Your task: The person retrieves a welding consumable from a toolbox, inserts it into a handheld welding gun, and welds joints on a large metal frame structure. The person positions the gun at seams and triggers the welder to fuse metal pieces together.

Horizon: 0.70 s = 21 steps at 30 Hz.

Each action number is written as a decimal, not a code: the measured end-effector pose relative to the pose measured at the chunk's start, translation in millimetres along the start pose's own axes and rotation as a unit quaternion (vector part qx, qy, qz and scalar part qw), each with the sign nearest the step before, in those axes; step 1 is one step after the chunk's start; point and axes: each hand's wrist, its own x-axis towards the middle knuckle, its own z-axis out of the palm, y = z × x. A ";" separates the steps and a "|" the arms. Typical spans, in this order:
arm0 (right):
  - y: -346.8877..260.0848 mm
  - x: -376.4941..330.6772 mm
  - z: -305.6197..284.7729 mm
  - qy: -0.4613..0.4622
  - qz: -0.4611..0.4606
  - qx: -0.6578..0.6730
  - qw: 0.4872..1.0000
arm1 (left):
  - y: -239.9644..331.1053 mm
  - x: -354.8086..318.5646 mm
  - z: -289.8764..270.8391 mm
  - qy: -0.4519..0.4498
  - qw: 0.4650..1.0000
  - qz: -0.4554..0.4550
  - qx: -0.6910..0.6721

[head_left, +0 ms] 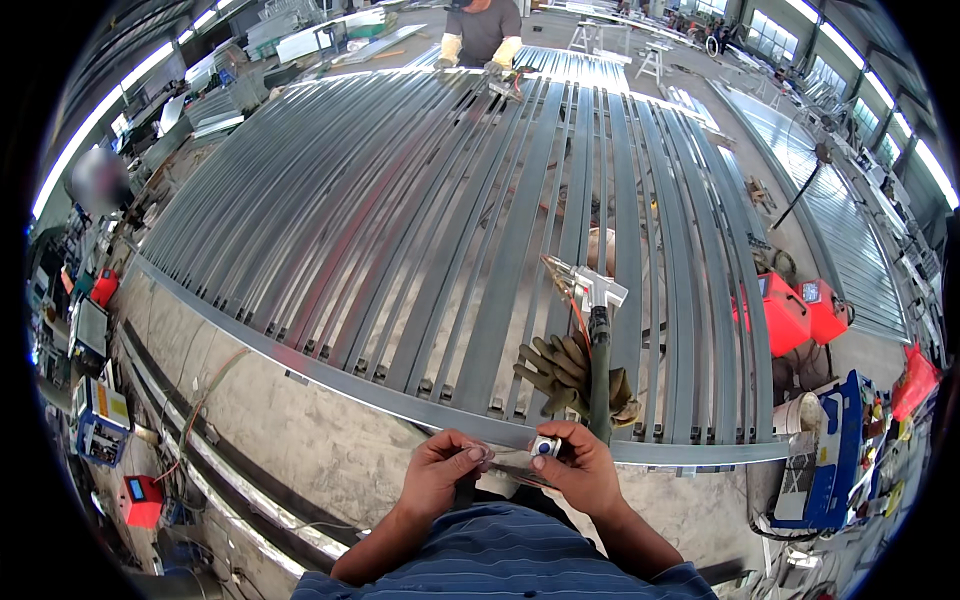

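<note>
A blue-dotted white piece (pixel 544 446) is pinched by the right fingers (pixel 552 470); the left fingers (pixel 460 463) are closed, contents unclear; toward one o'clock, crumpled gloves (pixel 565 370) are laid on metal slats (pixel 499 325).

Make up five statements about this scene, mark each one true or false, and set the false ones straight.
1. A small white-and-blue item is held in the fingers of the right hand. True.
2. A silver torch-like tool rests on the metal bars. True.
3. The left hand wears a work glove. False: it is bare, and the brown gloves lie on the bars.
4. The co-worker stands at the near edge of the bars, beside the person. False: the co-worker is at the far side.
5. Two red boxes show to the left of the gloves, close by each other. False: that pair is to their right.
</note>
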 end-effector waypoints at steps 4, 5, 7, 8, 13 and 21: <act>3.2 23.8 32.6 0.004 -0.016 0.022 1.000 | 20.9 31.4 -22.8 -0.074 0.997 0.010 0.001; 3.7 30.4 42.0 0.007 -0.009 0.023 1.000 | 28.2 38.9 -30.5 -0.101 0.995 0.008 -0.004; 3.0 45.9 67.5 0.036 -0.033 0.029 0.998 | 49.0 51.9 -45.7 -0.154 0.988 0.008 -0.010; 2.5 55.5 80.7 0.049 -0.048 0.033 0.997 | 60.5 56.0 -54.2 -0.168 0.986 0.003 -0.007; -10.4 108.1 140.9 0.092 -0.127 0.038 0.987 | 118.1 77.6 -96.0 -0.273 0.955 0.037 0.106; -31.1 182.1 218.1 0.145 -0.282 -0.012 0.948 | 186.5 96.8 -94.5 -0.304 0.920 0.231 0.087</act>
